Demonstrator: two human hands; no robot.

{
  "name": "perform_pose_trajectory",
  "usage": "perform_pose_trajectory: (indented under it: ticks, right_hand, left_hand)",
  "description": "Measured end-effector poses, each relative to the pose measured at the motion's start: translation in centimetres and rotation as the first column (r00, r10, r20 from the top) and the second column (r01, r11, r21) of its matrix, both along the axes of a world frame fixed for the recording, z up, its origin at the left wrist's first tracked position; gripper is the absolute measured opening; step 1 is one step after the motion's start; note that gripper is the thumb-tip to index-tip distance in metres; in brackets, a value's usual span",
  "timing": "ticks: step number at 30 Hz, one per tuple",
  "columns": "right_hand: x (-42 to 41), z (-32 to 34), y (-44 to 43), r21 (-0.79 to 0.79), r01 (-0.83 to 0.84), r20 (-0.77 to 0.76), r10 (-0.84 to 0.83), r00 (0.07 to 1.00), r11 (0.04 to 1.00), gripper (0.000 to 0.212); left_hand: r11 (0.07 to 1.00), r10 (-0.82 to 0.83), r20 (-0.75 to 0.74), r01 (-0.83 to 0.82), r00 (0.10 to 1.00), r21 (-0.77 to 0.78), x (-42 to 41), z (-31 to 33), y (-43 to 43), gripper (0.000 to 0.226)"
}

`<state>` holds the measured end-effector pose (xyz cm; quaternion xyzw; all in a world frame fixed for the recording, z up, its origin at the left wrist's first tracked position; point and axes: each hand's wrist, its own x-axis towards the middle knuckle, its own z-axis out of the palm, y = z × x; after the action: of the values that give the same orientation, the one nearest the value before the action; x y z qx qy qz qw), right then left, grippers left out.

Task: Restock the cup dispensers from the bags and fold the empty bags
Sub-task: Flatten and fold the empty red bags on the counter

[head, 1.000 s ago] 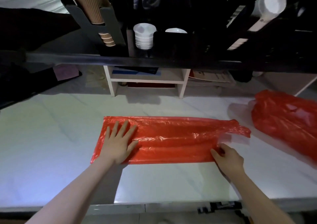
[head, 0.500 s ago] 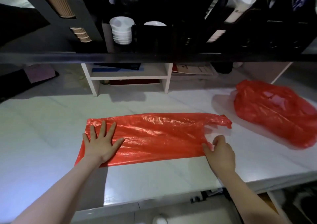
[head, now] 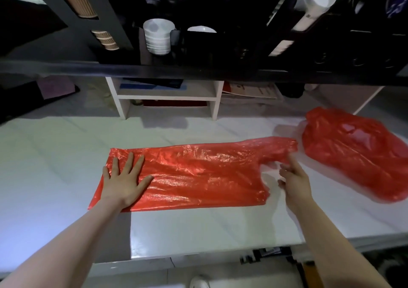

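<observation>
Left hand (head: 123, 181) presses flat, fingers spread, on the left end of the flattened red plastic bag (head: 198, 177) on the white desk (head: 55, 155). Right hand (head: 293, 181), blurred, meets the bag's right handle; grip unclear. Far black dispensers (head: 106, 11) hold stacked white cups (head: 157, 38).

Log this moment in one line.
step: folding flat red plastic bag | left hand: pressing its end | right hand: open at its handle | crumpled red plastic bag: right, apart

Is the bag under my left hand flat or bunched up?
Flat: the bag lies spread on the counter, left hand pressing one end.
</observation>
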<state>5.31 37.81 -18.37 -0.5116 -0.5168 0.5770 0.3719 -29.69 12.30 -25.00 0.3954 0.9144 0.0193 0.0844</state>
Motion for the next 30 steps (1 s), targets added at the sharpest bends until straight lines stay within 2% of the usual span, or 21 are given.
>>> perform_pose_trajectory:
  ticks: [2,5,7,8,11,12,15,18,20,23,29,30]
  right_hand:
    - [-0.1,0.6,0.7,-0.091,-0.019,-0.157,0.005,0.988,0.996,0.056]
    - [-0.3,0.5,2.1,-0.244,0.074,-0.283,-0.144,0.948,0.967,0.060]
    - [-0.5,0.8,2.8,-0.234,0.095,-0.225,-0.149,0.963,0.968,0.069]
    - [-0.6,0.9,3.3,-0.226,0.096,-0.178,-0.138,0.974,0.969,0.065]
    - [-0.8,1.3,4.6,-0.312,0.087,-0.129,-0.133,0.983,0.946,0.016]
    - [-0.8,1.0,5.2,-0.339,0.063,-0.140,-0.116,0.983,0.939,0.012]
    - [-0.7,0.5,5.9,-0.355,-0.003,-0.173,-0.063,0.983,0.935,0.023]
    - [-1.0,0.3,6.6,-0.420,0.055,-0.145,-0.127,0.981,0.906,0.026]
    - [-1.4,0.4,7.6,-0.448,0.117,-0.127,-0.193,0.973,0.886,0.018]
    - [-1.9,-0.4,8.4,-0.402,0.229,-0.076,-0.281,0.957,0.887,0.009]
    - [-1.4,-2.5,7.5,-0.094,0.430,0.221,-0.402,0.888,0.898,0.024]
    - [-1.3,-2.3,7.2,0.002,0.456,0.252,-0.442,0.861,0.890,0.028]
  left_hand:
    - [1.000,0.003,-0.011,-0.003,1.000,0.003,0.0,-0.1,-0.1,0.082]
    - [1.000,0.010,-0.014,-0.010,1.000,0.006,-0.1,-0.1,-0.1,0.084]
    - [1.000,0.010,-0.011,-0.010,1.000,0.004,0.0,0.0,-0.1,0.084]
    - [1.000,0.009,-0.010,-0.009,1.000,0.003,0.0,0.0,-0.1,0.084]
    - [1.000,0.013,-0.016,-0.013,1.000,0.004,-0.1,-0.2,0.0,0.086]
    - [1.000,0.016,-0.018,-0.016,1.000,0.007,-0.1,-0.2,0.0,0.087]
    - [1.000,0.023,-0.026,-0.023,0.999,0.005,0.0,-0.2,0.1,0.088]
    - [1.000,0.029,-0.023,-0.029,0.999,-0.006,0.2,0.1,0.0,0.087]
    - [1.000,0.026,-0.026,-0.026,0.999,-0.001,0.2,0.1,0.1,0.086]
    - [1.000,0.022,-0.039,-0.022,0.999,-0.003,0.1,0.0,0.0,0.085]
    - [1.000,0.025,-0.034,-0.025,0.999,-0.012,0.1,0.1,0.0,0.088]
    - [1.000,0.026,-0.039,-0.027,0.999,-0.008,0.1,0.1,0.0,0.088]
